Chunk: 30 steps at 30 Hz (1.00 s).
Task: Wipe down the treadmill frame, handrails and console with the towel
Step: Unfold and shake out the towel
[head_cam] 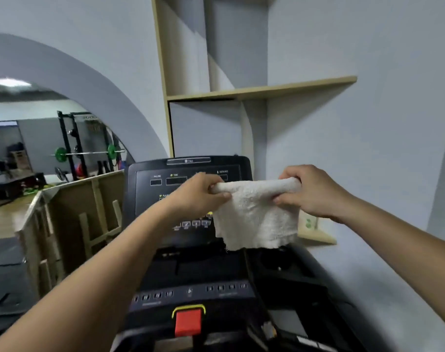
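Observation:
A white terry towel (pixel 257 214) hangs in the air in front of the black treadmill console (pixel 150 189). My left hand (pixel 198 196) pinches its upper left corner. My right hand (pixel 310 191) grips the upper right corner, fingers curled over the rolled top edge. The towel covers the right part of the display and does not visibly touch it. Below are the console's button row (pixel 190 292) and a red safety key (pixel 188 322) with a yellow rim.
A wooden shelf unit (pixel 262 90) stands on the wall behind the console. A plywood partition (pixel 71 212) runs along the left. A cup holder recess (pixel 279 268) sits at the console's right. Through an arch at far left is a squat rack with a barbell (pixel 86 153).

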Tool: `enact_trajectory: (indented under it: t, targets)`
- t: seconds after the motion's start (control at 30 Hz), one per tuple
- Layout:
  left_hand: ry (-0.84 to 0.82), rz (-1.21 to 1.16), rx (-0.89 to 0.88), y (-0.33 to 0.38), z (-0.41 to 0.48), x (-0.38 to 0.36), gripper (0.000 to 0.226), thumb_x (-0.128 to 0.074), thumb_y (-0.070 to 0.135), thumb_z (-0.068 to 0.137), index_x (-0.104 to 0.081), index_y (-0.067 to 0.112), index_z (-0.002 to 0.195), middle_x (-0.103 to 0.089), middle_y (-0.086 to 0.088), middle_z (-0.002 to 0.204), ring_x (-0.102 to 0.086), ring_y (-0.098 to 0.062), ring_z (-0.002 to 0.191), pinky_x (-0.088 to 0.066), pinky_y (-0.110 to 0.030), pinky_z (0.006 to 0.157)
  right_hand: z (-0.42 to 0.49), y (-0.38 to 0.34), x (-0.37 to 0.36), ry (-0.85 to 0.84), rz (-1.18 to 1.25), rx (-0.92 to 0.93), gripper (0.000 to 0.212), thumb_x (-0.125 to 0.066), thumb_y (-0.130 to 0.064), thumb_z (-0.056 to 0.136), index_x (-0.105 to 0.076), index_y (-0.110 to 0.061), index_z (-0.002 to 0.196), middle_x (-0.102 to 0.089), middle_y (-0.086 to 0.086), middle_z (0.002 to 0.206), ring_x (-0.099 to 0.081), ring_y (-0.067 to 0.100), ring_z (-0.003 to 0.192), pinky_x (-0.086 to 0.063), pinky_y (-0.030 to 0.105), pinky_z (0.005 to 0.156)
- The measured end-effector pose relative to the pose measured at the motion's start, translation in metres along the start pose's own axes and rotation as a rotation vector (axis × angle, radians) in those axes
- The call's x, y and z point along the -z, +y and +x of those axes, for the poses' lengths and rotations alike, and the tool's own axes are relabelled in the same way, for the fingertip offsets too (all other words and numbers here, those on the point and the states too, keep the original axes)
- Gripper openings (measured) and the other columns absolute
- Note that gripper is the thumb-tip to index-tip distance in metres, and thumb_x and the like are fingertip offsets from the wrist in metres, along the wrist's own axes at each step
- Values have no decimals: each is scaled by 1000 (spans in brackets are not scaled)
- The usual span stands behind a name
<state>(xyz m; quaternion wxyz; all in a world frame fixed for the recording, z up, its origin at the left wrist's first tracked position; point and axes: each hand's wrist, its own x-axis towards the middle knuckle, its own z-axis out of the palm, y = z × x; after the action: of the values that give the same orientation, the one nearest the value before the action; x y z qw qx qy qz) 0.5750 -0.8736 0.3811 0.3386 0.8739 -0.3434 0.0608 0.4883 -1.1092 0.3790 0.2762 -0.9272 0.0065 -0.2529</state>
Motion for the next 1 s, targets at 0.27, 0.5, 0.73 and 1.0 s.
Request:
enact_trajectory:
  t: [0.27,0.5,0.73,1.0]
  targets:
    - [265,-416,102,16,202,16,18,-46,33,103,-54,18,110,-60,-6,104,-57,-13,83,-42,-27,65,178,49,30,-179,826,-162,36,-66,0,87,-49,-9,117,-66,19,108,-67,30,91,-58,42,71]
    - [-6,-861,-87,21,319,46,25,-64,-2,90,-52,10,109,-62,-21,106,-65,-28,84,-56,-29,67,318,96,68,310,692,-126,35,-82,-19,76,-46,-17,76,-62,11,90,-63,27,80,-50,40,69]
    - [346,-591,-185,61,455,47,22,-62,0,90,-72,18,83,-61,-9,69,-53,-20,59,-47,-31,57,405,102,141,498,658,-20,21,-84,-5,71,-67,-9,84,-69,8,89,-64,15,75,-51,23,67]
    - [581,-379,-296,91,603,37,34,-52,1,96,-75,18,78,-60,4,111,-58,-21,107,-48,-28,92,504,131,172,523,-16,-56,52,-79,-15,75,-61,-12,124,-58,3,129,-57,20,115,-47,27,95]
